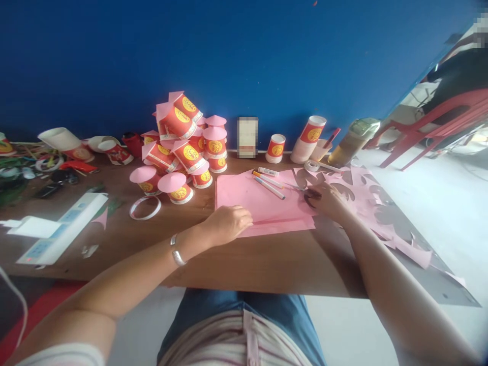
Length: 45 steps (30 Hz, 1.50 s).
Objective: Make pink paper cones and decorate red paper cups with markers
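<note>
Sheets of pink paper lie stacked on the table in front of me. My left hand is at their near left corner, fingers curled over the edge; the fingertips and thumb are partly hidden. At the right side of the sheets, my right hand is closed round the dark handles of a pair of scissors, the blades pointing left across the paper. Two slim pens and a white glue stick rest on the far part of the sheets. Pink offcuts with curved cut-outs spread to the right.
Red paper cups with pink cone tops are piled at the back left. More cups, a tape roll and a tea-coloured bottle stand along the wall. A white ring and power strip lie left. Someone sits by a red chair.
</note>
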Available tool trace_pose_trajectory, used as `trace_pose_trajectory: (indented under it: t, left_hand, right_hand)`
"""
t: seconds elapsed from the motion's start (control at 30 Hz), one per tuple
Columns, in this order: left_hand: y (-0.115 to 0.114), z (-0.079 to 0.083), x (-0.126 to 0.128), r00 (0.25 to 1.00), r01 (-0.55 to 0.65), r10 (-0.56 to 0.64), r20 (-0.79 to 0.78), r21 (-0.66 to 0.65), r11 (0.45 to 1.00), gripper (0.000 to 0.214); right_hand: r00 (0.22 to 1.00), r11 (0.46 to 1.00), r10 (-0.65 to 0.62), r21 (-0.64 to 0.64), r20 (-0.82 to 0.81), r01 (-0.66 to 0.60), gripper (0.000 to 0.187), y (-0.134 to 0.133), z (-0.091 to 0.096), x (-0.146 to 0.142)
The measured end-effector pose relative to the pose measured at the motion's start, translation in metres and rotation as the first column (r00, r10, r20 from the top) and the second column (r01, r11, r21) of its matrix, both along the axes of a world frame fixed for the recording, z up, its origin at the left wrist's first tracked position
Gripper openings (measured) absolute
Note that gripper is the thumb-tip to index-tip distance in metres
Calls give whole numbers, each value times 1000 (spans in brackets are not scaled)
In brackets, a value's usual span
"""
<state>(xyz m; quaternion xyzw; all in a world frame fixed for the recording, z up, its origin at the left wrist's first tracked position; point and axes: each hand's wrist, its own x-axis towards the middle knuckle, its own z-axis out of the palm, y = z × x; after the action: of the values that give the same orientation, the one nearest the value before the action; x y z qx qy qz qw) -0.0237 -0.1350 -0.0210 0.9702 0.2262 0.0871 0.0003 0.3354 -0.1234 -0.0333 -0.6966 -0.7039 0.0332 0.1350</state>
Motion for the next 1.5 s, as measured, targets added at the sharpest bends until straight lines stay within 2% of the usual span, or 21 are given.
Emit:
trace_pose_trajectory:
  t: [0.17,0.33,0.5,0.6,0.8,0.87,0.93,1.0,1.07,1.13,1.2,1.33,1.43,1.5]
  left_hand:
    - [6,-1,-3,998,22,-19,67,-45,999,31]
    - [7,8,-7,989,28,-23,148,-37,999,30]
    - [-2,26,-28,983,39,-62,173,134,990,23]
    - [-10,31,-44,973,24,-58,225,153,988,18]
    - [-21,19,-55,982,9,-38,188,152,988,12]
    - [-24,14,-53,985,-29,1,175,157,987,14]
    - [-26,11,-50,987,-45,17,160,173,984,28]
    - [-26,9,-47,992,-33,8,125,203,979,26]
    - [-24,7,-46,997,-19,2,77,215,977,16]
    - [-23,5,-45,999,-12,6,33,199,980,15]
    - [-23,5,-43,1000,-23,20,16,175,984,20]
    - [-26,6,-36,992,-126,129,-12,142,982,45]
    - [-26,6,-33,989,-132,140,-55,130,983,34]
    - [-24,5,-34,993,-96,104,-62,120,988,24]
  right_hand:
    - [998,1000,-2,5,-56,2,25,1,0,6]
    - [983,990,-139,-3,-121,140,36,3,7,3]
    - [989,989,-149,-16,1,149,33,0,13,1]
    - [988,993,-114,-18,100,116,33,-1,15,3]
    - [985,977,84,-208,151,-51,37,5,32,4]
    - [984,978,84,-201,156,-52,35,1,39,-3]
    - [984,993,49,-114,172,-30,34,-10,41,-19]
    - [977,987,162,-1,137,-163,32,-27,38,-40]
    - [927,933,350,45,132,-358,29,-43,30,-63]
    - [859,867,484,43,168,-497,27,-55,21,-84]
    - [821,837,534,13,201,-547,26,-59,14,-100]
    - [814,834,544,-28,207,-550,28,-47,8,-116]
    - [816,825,556,12,158,-565,38,-39,5,-123]
    - [780,778,616,70,106,-624,48,-36,0,-131]
